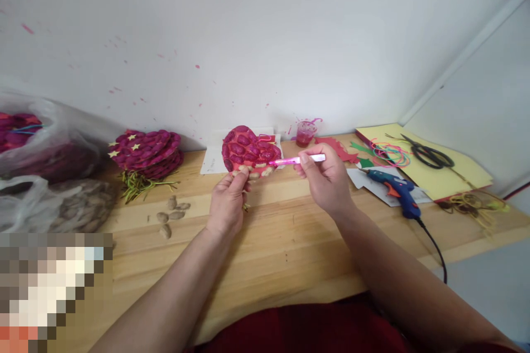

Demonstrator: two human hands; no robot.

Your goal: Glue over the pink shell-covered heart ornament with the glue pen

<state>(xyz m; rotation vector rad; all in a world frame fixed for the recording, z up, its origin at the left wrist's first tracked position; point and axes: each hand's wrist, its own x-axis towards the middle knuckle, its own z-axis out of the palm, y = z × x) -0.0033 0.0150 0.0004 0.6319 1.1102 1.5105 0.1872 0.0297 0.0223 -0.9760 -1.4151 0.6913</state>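
My left hand [228, 201] pinches the lower edge of a red craft piece [245, 147] covered with glued-on peanuts. Most of its peanuts are wet-looking magenta. A few along the bottom, by my thumb, are bare tan. Between the thumb and fingers of my right hand [325, 176] is a white-handled paintbrush [310, 158], its pink-stained end pointing left and meeting the piece's lower right, around the bare peanuts. Behind my right hand stands a clear cup [306, 133] of magenta paint. White paper [212, 161] lies behind the craft piece.
At left are a stack of magenta peanut pieces [144, 151], loose peanuts [162, 217] and plastic bags [62, 143]. A blue glue gun [399, 190] with a trailing cord, black scissors [428, 154], coloured cords [389, 153] and yellow card [464, 173] lie at right. Paint spots mark the white wall.
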